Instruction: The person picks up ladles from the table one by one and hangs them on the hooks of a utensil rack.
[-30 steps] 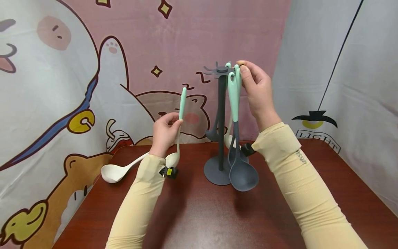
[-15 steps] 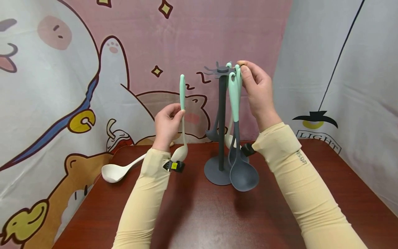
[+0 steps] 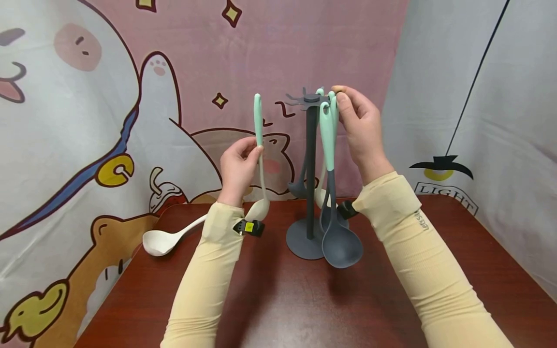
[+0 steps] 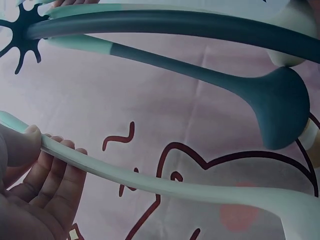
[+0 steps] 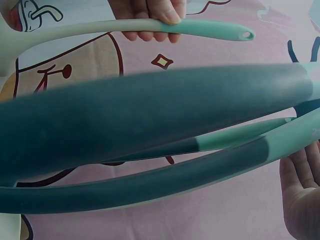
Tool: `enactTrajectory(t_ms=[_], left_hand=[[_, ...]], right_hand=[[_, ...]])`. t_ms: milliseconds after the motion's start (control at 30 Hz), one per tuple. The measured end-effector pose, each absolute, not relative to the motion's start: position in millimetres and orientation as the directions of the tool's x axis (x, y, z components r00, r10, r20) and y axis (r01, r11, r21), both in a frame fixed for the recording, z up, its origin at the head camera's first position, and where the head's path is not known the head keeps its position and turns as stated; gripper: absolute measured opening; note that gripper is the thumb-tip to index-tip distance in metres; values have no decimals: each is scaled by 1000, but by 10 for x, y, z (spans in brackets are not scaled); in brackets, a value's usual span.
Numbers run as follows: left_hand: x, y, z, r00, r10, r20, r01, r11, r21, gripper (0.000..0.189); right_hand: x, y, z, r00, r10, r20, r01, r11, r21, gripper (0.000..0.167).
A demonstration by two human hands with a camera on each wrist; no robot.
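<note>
My left hand (image 3: 238, 166) pinches a ladle (image 3: 258, 120) between thumb and fingers, where its mint-green handle meets the cream shaft. The ladle hangs upright above the table, bowl down, left of a dark grey utensil stand (image 3: 310, 159). In the left wrist view, the cream shaft (image 4: 135, 180) crosses over my fingers. My right hand (image 3: 360, 125) pinches the tip of a hook at the stand's top right, beside the hanging handles. A dark grey ladle (image 3: 341, 246) with a mint handle hangs in front there, other utensils behind it. Hooks on the stand's left side hold nothing.
On the reddish-brown table (image 3: 283, 299), a white ladle (image 3: 160, 241) lies at the left, its handle end hidden behind my left arm. Behind the stand's pole hangs another dark utensil (image 3: 298, 187). A cartoon-printed cloth (image 3: 339, 43) stands behind the table.
My left hand has risen and moved slightly right with the ladle, bringing it nearer the stand. My right hand has stayed at the stand's top.
</note>
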State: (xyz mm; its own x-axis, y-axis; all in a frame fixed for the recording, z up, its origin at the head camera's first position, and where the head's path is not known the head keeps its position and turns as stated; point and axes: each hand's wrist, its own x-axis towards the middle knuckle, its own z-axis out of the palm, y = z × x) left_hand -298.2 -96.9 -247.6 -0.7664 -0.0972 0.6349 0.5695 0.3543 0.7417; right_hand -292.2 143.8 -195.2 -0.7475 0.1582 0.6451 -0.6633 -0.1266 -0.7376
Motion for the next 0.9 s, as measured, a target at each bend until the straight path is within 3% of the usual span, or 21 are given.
enactTrajectory(t_ms=[300,900], left_hand=[[-3015,-828,-2425,-769,-94,632,589,277,759,15],[-3038,-602,-2392,-748,-77,659,603,334,724,17]], right_hand=[[-2932,1438,-1960,-742,161,651,-670,-143,-728,30],[-2939,1426,-1965,-739,162,654,-674,-144,-725,29]])
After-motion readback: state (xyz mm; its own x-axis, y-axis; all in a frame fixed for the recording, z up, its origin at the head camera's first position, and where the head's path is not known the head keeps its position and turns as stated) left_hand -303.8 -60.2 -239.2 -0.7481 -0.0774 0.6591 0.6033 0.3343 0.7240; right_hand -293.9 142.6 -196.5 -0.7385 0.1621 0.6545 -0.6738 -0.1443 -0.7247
